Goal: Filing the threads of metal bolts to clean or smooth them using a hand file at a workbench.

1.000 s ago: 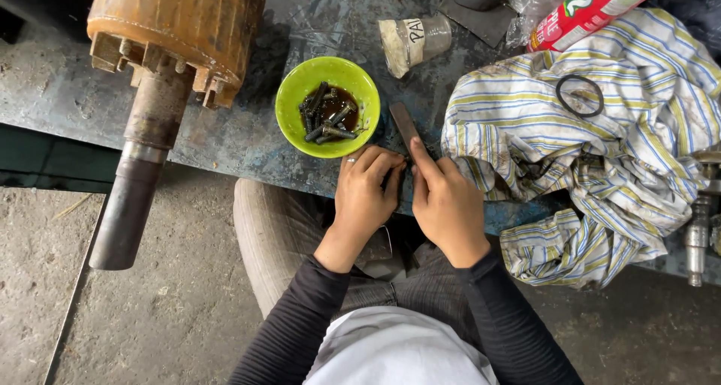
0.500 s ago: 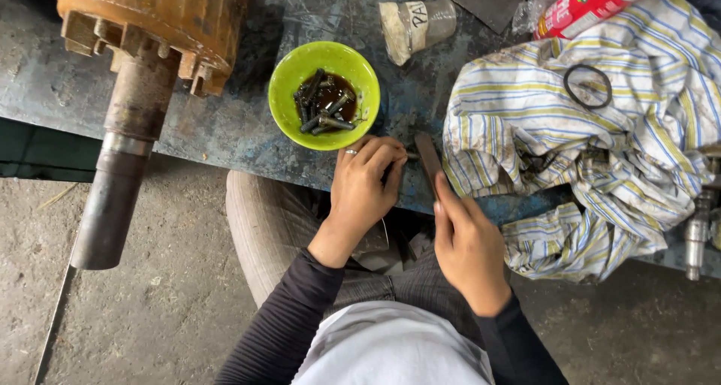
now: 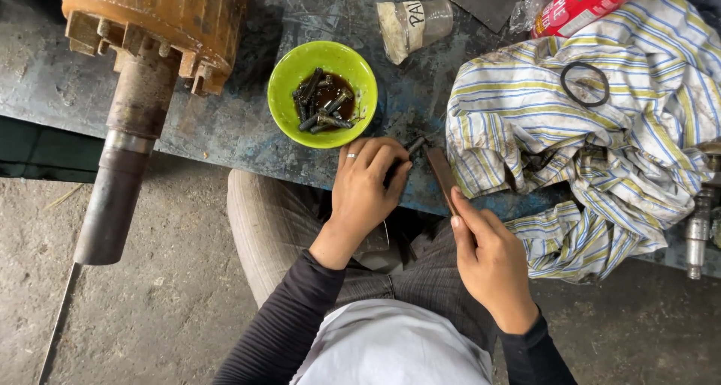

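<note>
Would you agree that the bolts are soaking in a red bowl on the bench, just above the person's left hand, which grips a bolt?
Not quite: the bowl is green, not red, as the head view shows. The rest holds: the bolts lie in dark liquid in it on the bench, just above the left hand, which grips a bolt.

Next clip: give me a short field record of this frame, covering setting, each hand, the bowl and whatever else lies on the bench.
setting: worn blue-grey metal workbench, seen from above, person seated at its edge
left hand: left hand closed on a small dark bolt at the bench edge
right hand: right hand gripping a flat rusty metal file, its far end beside the bolt
bowl: lime-green plastic bowl holding dark bolts in brown oily liquid
cloth: crumpled striped shirt with a black rubber ring on it
large part: rusty orange motor rotor with a steel shaft overhanging the bench
</note>
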